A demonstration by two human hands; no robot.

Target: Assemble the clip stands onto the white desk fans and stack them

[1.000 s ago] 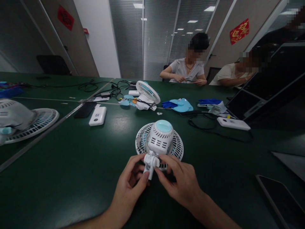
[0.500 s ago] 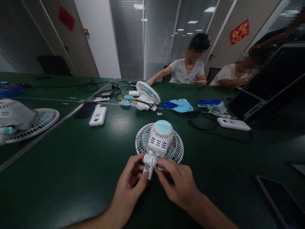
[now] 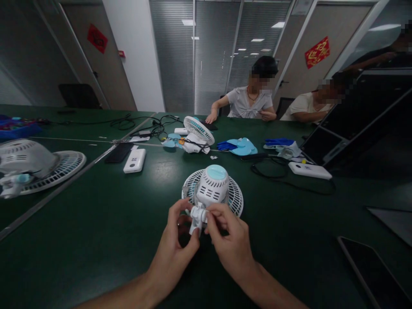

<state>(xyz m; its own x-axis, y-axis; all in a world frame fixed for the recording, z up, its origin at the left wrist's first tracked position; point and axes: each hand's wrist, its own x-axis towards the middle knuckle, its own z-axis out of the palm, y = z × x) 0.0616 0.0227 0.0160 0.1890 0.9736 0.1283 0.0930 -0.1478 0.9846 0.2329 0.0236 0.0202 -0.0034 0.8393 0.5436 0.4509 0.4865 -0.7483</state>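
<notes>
A small white fan lies face down on the dark green table, its round grille underneath and a light blue cap on top of its motor housing. From the housing a white neck bracket with a hinge joint points toward me. My left hand has its thumb and fingers closed around the bracket's left side and lower end. On the other side, my right hand pinches the right end of the joint between thumb and index finger. Whether a separate small part sits in that pinch is hidden by the fingertips.
Another fan lies at the left, and a third fan rests farther back. Blue fan blades, a white power bank, another power bank, a phone and black cables lie around. Two people sit across the table.
My right hand has drawn its fingers into a tighter pinch at the joint's right end. My left hand keeps its hold. Across the table, a person's arm has shifted; the view has tilted slightly up.
</notes>
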